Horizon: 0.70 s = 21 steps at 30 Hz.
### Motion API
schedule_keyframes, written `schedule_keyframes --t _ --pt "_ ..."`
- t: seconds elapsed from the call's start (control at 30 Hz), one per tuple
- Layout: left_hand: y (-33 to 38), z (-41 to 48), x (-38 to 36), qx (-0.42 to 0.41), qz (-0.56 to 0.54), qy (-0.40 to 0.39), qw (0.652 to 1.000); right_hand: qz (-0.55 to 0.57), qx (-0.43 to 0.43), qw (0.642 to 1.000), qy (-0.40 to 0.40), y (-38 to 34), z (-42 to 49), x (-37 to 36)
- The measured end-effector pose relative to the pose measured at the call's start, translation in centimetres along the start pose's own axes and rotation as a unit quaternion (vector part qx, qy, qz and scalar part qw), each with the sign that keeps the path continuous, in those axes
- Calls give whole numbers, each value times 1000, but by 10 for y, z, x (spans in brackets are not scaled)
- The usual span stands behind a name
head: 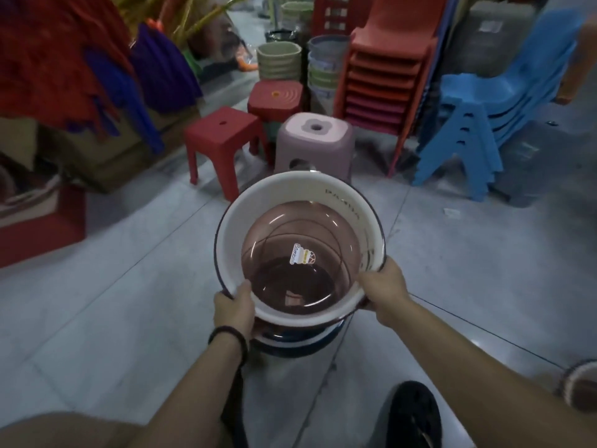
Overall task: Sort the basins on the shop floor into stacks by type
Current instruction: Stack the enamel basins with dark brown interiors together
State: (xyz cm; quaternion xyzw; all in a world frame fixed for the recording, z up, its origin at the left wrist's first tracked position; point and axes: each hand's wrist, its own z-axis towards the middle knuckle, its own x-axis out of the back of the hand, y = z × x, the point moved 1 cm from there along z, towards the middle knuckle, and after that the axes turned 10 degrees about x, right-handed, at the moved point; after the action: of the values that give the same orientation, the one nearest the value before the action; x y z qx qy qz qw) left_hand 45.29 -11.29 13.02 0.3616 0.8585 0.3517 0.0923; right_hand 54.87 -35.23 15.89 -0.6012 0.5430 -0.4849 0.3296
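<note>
Both hands clamped on the near rim of a white basin (339, 202): left hand (234, 307) with thumb over the lip, right hand (384, 286) with fingers curled around the right edge. Nested inside, a translucent brown basin (290, 253). Beneath, more stacked basins (297, 345) on the tiled floor (113, 270). Beyond, a pink stool (313, 140).

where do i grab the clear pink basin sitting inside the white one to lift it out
Take the clear pink basin by its rim at the far side, reaching down from above. It nests low inside the white basin, so its walls look hard to reach, and the left hand and right hand already occupy the near rim.
</note>
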Motion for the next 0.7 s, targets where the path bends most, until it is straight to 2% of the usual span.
schedule_keyframes --t 0.1,0.27,0.37,0.5,0.6,0.7 --pt "8 38 10 -46 98 49 993 -63 26 998 -3 15 18 -13" --pt "-11 73 4 -55 166 84 981 -80 58 995 25 52 39 -39" --pt "-29 89 -1 -87 172 89 977 -105 82 991 32 71 53 -45" --pt "-53 92 -7 -128 146 106 975 -122 64 988 64 90 66 -51" --pt "-68 100 -8 -151 174 141 963 -153 65 983 77 102 71 -51" --pt "-79 105 -9 -137 162 118 970 -177 68 980 63 110 76 -51"
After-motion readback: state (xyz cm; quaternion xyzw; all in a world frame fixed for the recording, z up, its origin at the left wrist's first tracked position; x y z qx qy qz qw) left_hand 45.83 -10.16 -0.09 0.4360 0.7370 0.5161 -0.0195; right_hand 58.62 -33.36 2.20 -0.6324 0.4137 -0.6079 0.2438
